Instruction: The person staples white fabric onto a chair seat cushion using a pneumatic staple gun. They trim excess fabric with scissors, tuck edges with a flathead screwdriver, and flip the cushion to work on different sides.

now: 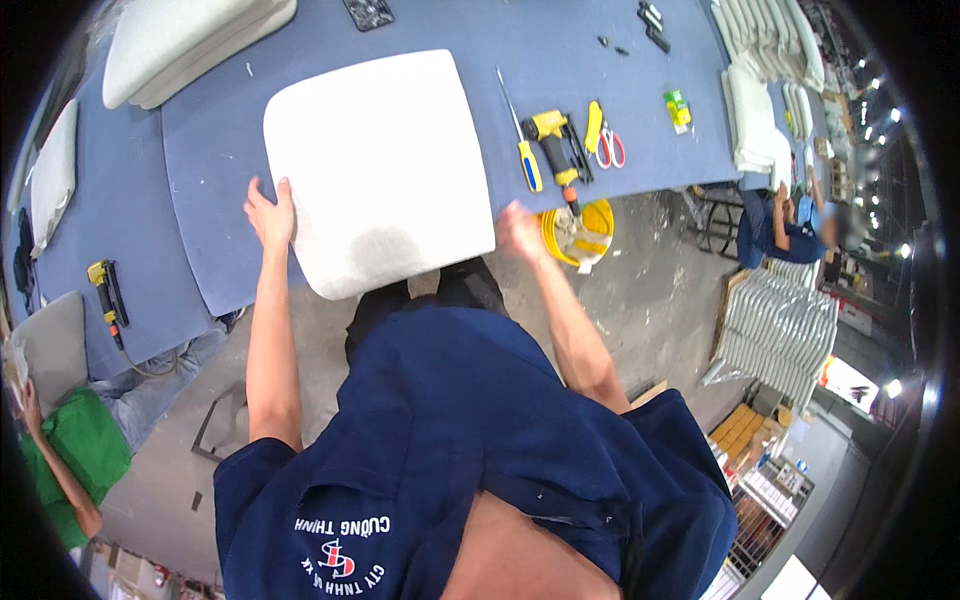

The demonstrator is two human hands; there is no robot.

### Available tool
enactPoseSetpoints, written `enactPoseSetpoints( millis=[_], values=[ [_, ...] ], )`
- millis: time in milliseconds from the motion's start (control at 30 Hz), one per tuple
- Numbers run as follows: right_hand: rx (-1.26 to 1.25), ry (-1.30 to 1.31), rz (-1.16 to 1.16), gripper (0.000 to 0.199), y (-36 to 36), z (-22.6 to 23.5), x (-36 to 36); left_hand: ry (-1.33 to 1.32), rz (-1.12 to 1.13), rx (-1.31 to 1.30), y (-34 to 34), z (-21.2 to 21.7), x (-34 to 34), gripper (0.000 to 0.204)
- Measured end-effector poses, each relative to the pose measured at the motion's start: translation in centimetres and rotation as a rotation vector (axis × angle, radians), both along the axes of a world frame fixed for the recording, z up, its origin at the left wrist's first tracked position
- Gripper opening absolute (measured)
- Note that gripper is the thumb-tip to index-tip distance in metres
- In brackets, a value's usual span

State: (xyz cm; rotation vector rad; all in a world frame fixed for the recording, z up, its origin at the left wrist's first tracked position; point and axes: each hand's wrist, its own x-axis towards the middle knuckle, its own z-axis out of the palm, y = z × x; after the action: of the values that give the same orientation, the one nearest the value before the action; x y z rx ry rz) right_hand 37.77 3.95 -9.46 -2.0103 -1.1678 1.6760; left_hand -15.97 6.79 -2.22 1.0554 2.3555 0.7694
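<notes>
A white upholstered seat pad lies on the blue-grey table in front of me, its near edge jutting past the table's edge over my lap. At its left side is my left hand, the thumb touching the pad's edge and the fingers spread away from it. My right hand is just beyond the pad's right near corner, apart from it and smeared by motion, so its fingers are unclear. To the right of the pad lie a yellow-handled screwdriver, a yellow and black staple gun, a yellow utility knife and red-handled scissors.
A yellow bucket stands below the table edge at right. Stacked pale pads lie at far left, more pads at right. Another staple gun is near a green-shirted co-worker. Further right sits a person in dark blue.
</notes>
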Motion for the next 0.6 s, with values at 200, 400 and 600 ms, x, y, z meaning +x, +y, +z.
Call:
enactPoseSetpoints(
  millis=[200,400,600],
  values=[
    [-0.185,-0.147,0.084,0.094,3.4,10.6,-9.3,-0.274,0.192,-0.018,-4.3,-0.8,3.3,0.083],
    [0.351,0.474,-0.520,0.059,8.0,16.2,-8.4,-0.381,0.291,0.047,-14.2,3.0,8.4,0.062],
    [0.269,0.205,-0.578,0.033,0.5,3.9,-6.6,-0.725,0.388,-0.106,-18.8,-0.6,-1.6,0.044]
  ],
)
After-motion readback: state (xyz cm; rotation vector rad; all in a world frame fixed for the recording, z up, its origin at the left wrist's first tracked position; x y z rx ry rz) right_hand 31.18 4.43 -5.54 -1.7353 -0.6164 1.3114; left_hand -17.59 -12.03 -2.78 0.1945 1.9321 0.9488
